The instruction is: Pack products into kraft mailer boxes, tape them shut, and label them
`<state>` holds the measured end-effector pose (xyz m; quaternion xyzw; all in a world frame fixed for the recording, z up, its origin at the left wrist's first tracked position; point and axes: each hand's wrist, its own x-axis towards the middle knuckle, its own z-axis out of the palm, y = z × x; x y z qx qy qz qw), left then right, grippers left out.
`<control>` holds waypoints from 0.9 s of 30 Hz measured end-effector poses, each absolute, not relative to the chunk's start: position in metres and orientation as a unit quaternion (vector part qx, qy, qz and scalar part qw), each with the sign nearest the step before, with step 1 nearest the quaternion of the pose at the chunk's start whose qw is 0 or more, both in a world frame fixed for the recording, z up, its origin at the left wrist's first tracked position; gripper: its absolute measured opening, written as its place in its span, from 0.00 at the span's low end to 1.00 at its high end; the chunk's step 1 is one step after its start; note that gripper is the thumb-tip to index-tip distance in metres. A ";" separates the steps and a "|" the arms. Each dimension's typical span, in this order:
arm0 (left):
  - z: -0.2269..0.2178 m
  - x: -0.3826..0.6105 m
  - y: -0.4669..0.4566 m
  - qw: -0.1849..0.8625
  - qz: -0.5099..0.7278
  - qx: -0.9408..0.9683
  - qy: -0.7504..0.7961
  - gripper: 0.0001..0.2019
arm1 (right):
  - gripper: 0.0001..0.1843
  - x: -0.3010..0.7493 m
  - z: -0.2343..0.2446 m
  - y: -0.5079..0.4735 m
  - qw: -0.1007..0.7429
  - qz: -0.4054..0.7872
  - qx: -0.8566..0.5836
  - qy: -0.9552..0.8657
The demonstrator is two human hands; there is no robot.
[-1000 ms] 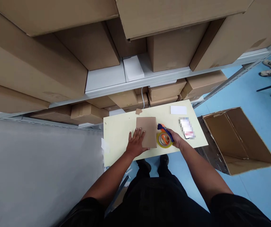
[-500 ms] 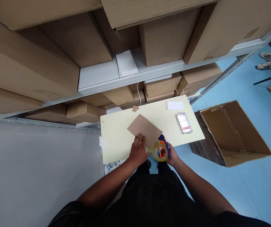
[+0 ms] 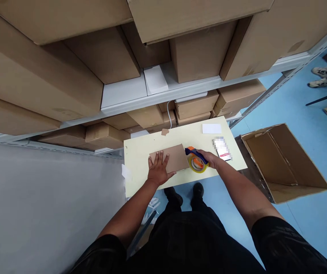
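Note:
A flat brown cardboard piece (image 3: 176,158), perhaps a thin box, lies on the pale yellow table (image 3: 140,177). My left hand (image 3: 158,169) rests on its left part with fingers spread. In my right hand (image 3: 209,158) is a blue and orange tape dispenser (image 3: 195,154) carrying a roll of clear yellowish tape (image 3: 199,166). The dispenser's front end is at the right edge of the cardboard; whether it touches is too small to tell.
A phone (image 3: 222,148) and a white card (image 3: 211,128) lie on the table's right side. A brown scrap (image 3: 165,132) sits at the back edge. An open carton (image 3: 283,163) stands right. Shelves of boxes (image 3: 197,53) rise behind. Another person's shoes (image 3: 319,78) show far right.
The cardboard has been turned so its long edge lies more level. My left hand has spread its fingers over it. My right hand has moved the tape dispenser up, to the cardboard's right edge.

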<state>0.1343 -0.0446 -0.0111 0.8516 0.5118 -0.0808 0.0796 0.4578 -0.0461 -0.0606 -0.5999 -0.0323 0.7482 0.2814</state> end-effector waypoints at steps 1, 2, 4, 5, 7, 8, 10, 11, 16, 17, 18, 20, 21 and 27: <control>-0.012 0.136 -0.046 0.079 -0.080 0.847 0.520 0.47 | 0.24 0.458 -0.062 -0.061 0.299 0.747 -0.593 -0.021; -0.013 0.138 -0.047 0.080 -0.079 0.841 0.529 0.48 | 0.23 0.457 -0.064 -0.080 0.314 0.749 -0.583 -0.007; -0.014 0.143 -0.047 0.086 -0.081 0.829 0.547 0.49 | 0.22 0.451 -0.069 -0.124 0.330 0.756 -0.565 0.033; -0.014 0.146 -0.047 0.088 -0.082 0.824 0.554 0.50 | 0.22 0.444 -0.070 -0.146 0.344 0.759 -0.551 0.049; -0.014 0.153 -0.047 0.093 -0.084 0.814 0.567 0.51 | 0.22 0.424 -0.074 -0.184 0.355 0.762 -0.534 0.094; -0.013 0.156 -0.048 0.097 -0.086 0.809 0.574 0.51 | 0.22 0.410 -0.076 -0.196 0.367 0.756 -0.529 0.120; -0.009 0.162 -0.055 0.113 -0.094 0.797 0.586 0.51 | 0.23 0.383 -0.078 -0.206 0.396 0.755 -0.499 0.159; -0.006 0.164 -0.060 0.124 -0.099 0.793 0.588 0.51 | 0.24 0.372 -0.080 -0.202 0.406 0.758 -0.481 0.168; 0.015 0.154 -0.091 0.153 -0.107 0.830 0.526 0.53 | 0.25 0.374 -0.081 -0.141 0.429 0.748 -0.481 0.157; 0.018 0.148 -0.093 0.151 -0.106 0.845 0.503 0.52 | 0.23 0.383 -0.081 -0.126 0.416 0.752 -0.493 0.135; 0.020 0.143 -0.092 0.148 -0.105 0.859 0.478 0.50 | 0.21 0.394 -0.080 -0.110 0.395 0.757 -0.509 0.110; 0.019 0.135 -0.085 0.138 -0.100 0.884 0.435 0.50 | 0.20 0.412 -0.077 -0.081 0.340 0.766 -0.544 0.053; 0.016 0.132 -0.080 0.132 -0.097 0.892 0.422 0.51 | 0.20 0.418 -0.075 -0.067 0.317 0.761 -0.566 0.026; -0.010 0.139 -0.064 0.112 -0.064 0.883 0.451 0.53 | 0.23 0.423 -0.064 -0.029 0.288 0.723 -0.626 -0.052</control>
